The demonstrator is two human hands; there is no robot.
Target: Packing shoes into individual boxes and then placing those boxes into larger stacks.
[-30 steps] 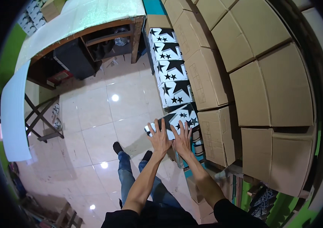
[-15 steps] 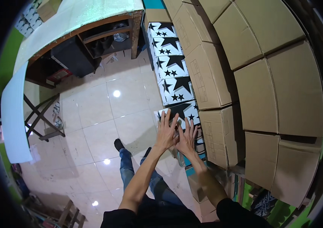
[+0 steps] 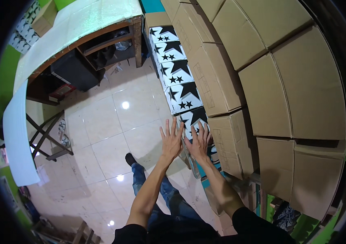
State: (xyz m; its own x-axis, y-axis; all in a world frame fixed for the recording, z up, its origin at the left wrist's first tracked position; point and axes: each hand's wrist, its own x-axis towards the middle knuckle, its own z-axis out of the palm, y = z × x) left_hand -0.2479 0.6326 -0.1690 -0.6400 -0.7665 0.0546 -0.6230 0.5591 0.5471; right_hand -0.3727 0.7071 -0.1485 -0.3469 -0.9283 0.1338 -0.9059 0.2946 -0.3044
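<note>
A row of white boxes with black stars (image 3: 180, 67) runs away from me along the brown cartons. At its near end, a star-printed box (image 3: 198, 115) lies just beyond my right hand (image 3: 198, 144). That hand is open with spread fingers over the box's near part, apparently touching it; the palm hides the contact. My left hand (image 3: 171, 142) is open, fingers fanned out, just left of the box's edge. Nothing is held in either hand.
Brown cartons (image 3: 226, 138) stand stacked along the right. A table (image 3: 95, 16) with a shelf below is at the far left, near a folding stand (image 3: 49, 132) with a white top. Pale tiled floor (image 3: 104, 150) lies to the left of my legs.
My hands have moved apart. The left one has shifted left off the star-printed box, while the right stays over its near part. The whole view has turned slightly.
</note>
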